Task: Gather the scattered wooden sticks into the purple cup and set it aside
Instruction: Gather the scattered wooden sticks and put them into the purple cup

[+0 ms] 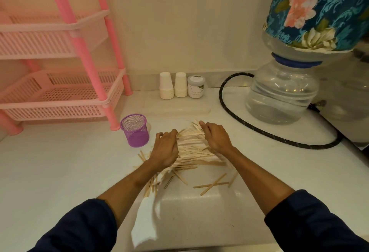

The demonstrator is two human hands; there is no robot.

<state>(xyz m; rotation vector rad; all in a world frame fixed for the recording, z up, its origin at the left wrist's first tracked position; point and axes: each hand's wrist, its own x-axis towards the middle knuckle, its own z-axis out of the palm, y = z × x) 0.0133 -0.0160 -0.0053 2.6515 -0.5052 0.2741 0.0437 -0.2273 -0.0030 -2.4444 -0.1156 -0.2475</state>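
Grip: both hands cup one heap of wooden sticks [191, 148] between them on the white counter [60, 172]; my left hand [166, 148] presses its curled fingers against the heap's left flank, my right hand [214, 138] curls over the far right end. Whether any fingers have closed round a bundle, I cannot tell.

Sticks outside the grip: a fan of them lies under and behind my left wrist, and a few loose ones [214, 185] lie well behind the right hand, toward me.

Cup: the purple cup [135, 131], a mesh pot, stands upright and apparently with nothing in it, just left of my left hand, not touching it.

Risk, squeeze: I judge the sticks lie crossed at many angles, so pressing inward may make them ride up and spill over the fingers.

Risk, cup: light mesh so near my left knuckles could be tipped by a sideways sweep.

Risk, leftovers: the near strays are easy to miss.

Beyond the grip: two stacks of paper cups [173, 88] and a small jar [196, 89] at the wall.

Right of the grip: a black hose [259, 130] loops along the counter by a water bottle [279, 96].

Left, past the cup: a pink rack [83, 56]; its foot stands just beside the cup, narrowing where the cup can be set aside.
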